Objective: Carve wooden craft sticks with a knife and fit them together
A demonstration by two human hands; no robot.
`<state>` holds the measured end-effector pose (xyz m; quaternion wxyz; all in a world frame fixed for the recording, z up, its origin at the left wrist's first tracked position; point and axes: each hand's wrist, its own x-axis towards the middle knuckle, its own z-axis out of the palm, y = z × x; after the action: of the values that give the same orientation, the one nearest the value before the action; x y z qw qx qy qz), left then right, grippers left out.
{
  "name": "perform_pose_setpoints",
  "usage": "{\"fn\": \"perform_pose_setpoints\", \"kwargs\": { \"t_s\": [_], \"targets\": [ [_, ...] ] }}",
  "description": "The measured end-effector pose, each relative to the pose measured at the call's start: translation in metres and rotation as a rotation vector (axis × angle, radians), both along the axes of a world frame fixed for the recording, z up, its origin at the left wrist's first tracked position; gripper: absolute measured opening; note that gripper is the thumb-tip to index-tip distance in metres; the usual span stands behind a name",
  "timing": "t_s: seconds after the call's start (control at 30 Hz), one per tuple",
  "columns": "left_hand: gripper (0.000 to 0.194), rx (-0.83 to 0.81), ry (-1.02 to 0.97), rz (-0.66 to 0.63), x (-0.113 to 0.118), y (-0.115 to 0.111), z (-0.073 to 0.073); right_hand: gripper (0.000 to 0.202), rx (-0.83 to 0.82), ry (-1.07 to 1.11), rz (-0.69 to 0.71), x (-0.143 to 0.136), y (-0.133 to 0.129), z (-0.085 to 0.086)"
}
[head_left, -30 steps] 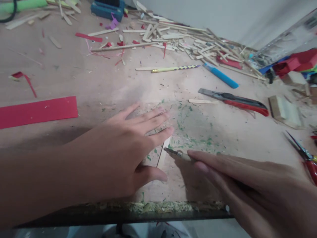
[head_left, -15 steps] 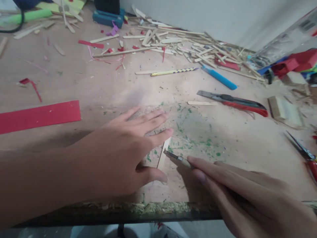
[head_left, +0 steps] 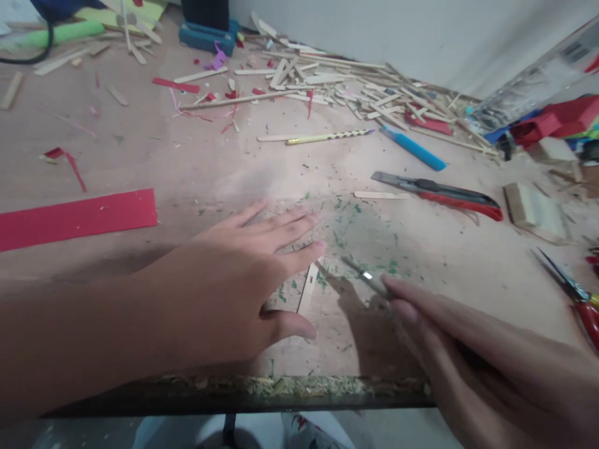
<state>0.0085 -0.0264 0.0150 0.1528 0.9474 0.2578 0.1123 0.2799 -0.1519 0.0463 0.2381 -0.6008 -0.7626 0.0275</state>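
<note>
My left hand (head_left: pixel 234 274) lies flat with fingers spread on the wooden table, pressing down a pale craft stick (head_left: pixel 309 289) whose end shows between thumb and fingertips. My right hand (head_left: pixel 472 362) grips a small craft knife (head_left: pixel 367 279). Its blade is lifted a little and points up-left, a short way right of the stick. The knife's handle is hidden inside my fingers.
A red paper strip (head_left: pixel 75 218) lies at the left. A red-and-black utility knife (head_left: pixel 440 190), a blue cutter (head_left: pixel 414 148), a pencil (head_left: pixel 327 136) and a loose stick (head_left: pixel 381 195) lie beyond. Stick scraps pile along the back wall. Red scissors (head_left: pixel 578 299) sit at the right; the table edge (head_left: pixel 299 393) is near.
The knife tip was touching the stick's right edge; now my right hand has pulled it to the right and off the stick. My left hand has stayed in place.
</note>
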Motion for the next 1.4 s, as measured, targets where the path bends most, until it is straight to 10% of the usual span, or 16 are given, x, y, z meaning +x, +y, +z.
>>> {"fn": "perform_pose_setpoints", "kwargs": {
  "t_s": [0.57,0.9,1.03,1.4],
  "targets": [
    [0.082,0.014,-0.021,-0.015,-0.001,-0.001,-0.001,0.053,-0.017,-0.303,0.232,-0.001,-0.004,-0.005],
    [0.091,0.074,-0.09,-0.007,0.0,-0.001,-0.005,0.048,-0.015,-0.139,0.073,-0.02,-0.006,-0.011],
    [0.039,0.164,-0.195,-0.05,-0.007,0.007,0.0,0.049,-0.046,-0.077,0.072,-0.023,0.002,-0.011],
    [0.035,0.202,-0.217,-0.246,-0.013,0.028,-0.002,0.047,-0.085,0.044,0.06,-0.022,0.004,-0.006]
  ]
}}
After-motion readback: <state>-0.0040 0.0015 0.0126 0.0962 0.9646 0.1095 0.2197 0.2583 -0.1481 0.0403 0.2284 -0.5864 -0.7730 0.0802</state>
